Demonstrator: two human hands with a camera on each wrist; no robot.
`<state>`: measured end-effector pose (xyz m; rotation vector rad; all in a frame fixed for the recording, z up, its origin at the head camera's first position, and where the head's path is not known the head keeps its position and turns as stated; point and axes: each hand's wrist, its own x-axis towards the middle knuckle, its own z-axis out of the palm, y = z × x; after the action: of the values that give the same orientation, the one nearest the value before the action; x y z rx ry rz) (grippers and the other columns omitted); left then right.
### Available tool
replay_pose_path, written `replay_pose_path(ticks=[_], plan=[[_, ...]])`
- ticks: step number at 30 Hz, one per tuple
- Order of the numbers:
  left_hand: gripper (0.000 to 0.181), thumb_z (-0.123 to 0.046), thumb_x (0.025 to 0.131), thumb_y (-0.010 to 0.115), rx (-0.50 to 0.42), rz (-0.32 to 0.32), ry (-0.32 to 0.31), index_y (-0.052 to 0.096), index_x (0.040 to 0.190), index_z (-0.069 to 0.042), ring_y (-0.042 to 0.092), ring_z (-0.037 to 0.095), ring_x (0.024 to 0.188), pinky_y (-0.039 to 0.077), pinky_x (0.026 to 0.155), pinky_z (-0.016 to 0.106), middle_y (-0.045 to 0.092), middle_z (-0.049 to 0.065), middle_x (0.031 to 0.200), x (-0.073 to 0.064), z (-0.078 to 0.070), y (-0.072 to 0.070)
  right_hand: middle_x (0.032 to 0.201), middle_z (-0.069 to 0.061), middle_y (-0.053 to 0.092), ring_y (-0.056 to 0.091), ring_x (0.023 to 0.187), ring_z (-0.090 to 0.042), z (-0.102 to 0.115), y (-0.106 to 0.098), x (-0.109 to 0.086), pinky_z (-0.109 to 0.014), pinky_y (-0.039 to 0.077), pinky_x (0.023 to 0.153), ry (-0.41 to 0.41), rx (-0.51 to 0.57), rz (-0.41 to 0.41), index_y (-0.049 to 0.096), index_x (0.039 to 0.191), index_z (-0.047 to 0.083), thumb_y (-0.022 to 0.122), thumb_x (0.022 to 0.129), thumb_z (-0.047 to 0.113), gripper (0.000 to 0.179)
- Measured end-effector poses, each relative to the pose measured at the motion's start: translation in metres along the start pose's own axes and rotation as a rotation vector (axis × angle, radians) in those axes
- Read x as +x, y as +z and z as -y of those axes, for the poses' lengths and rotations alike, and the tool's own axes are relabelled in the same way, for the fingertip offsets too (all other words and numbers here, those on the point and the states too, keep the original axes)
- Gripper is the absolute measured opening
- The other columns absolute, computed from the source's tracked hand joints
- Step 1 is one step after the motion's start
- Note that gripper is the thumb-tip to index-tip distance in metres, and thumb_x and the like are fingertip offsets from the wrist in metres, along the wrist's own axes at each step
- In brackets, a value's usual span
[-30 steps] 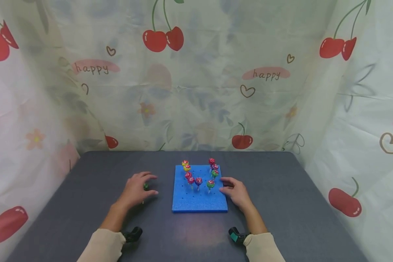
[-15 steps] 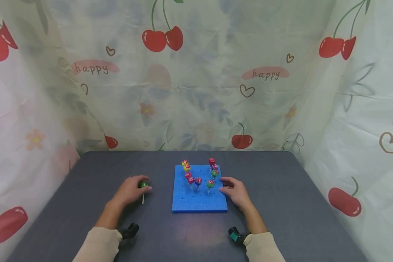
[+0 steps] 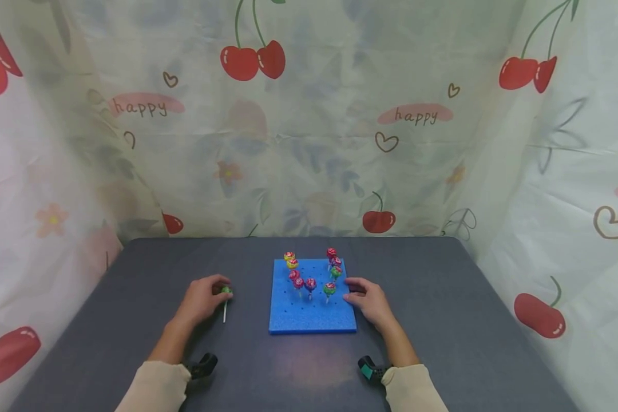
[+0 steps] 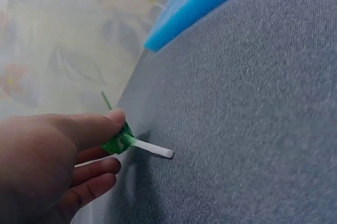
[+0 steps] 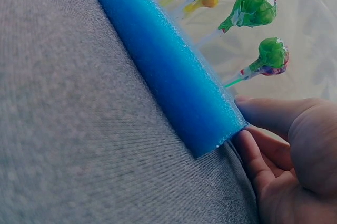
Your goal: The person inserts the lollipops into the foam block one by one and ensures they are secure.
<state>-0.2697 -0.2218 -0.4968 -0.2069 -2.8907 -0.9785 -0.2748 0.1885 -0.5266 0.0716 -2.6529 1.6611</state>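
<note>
A lollipop with a green wrapper (image 3: 226, 290) and a white stick is at my left hand (image 3: 202, 298), left of the board. In the left wrist view, the thumb and fingers pinch the green wrapped head (image 4: 118, 144), while the white stick (image 4: 154, 148) sticks out over the table. My right hand (image 3: 372, 301) touches the right edge of a blue foam board (image 3: 309, 320). Up close in the right wrist view, thumb and fingers rest against the foam's corner (image 5: 210, 129). Several wrapped lollipops stand upright in the board, including a front green one (image 3: 329, 289) and a purple one (image 3: 311, 284).
The board has small holes in its top and lies mid-table. A dark grey cloth covers the table (image 3: 417, 263). Printed curtains (image 3: 309, 137) hang behind and at both sides. Each wrist wears a black camera device (image 3: 204, 365).
My left hand has moved slightly left and its fingers have closed on the green lollipop. The right hand stays at the board's edge, and the board has not shifted on the table.
</note>
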Motion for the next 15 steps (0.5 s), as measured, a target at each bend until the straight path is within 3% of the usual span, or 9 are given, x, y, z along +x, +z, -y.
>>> replay_pose_path(ticks=[8, 15], plan=[[0.030, -0.017, 0.084, 0.078, -0.108, -0.077, -0.006, 0.069, 0.111, -0.008, 0.065, 0.019, 0.084, 0.050, 0.069, 0.039, 0.069, 0.005, 0.100, -0.009, -0.006, 0.004, 0.122, -0.010, 0.063, 0.061, 0.109, -0.026, -0.001, 0.001, 0.001, -0.042, 0.049, 0.091, 0.006, 0.004, -0.002, 0.064, 0.126, 0.010, 0.072, 0.089, 0.011, 0.038], [0.029, -0.016, 0.085, 0.077, -0.205, -0.120, 0.023, 0.069, 0.112, -0.010, 0.063, 0.020, 0.088, 0.051, 0.071, 0.036, 0.066, 0.005, 0.101, -0.019, -0.022, 0.006, 0.122, -0.010, 0.062, 0.062, 0.108, -0.026, 0.000, 0.002, 0.001, -0.042, 0.049, 0.091, 0.016, -0.010, -0.008, 0.063, 0.127, 0.011, 0.072, 0.089, 0.012, 0.038]])
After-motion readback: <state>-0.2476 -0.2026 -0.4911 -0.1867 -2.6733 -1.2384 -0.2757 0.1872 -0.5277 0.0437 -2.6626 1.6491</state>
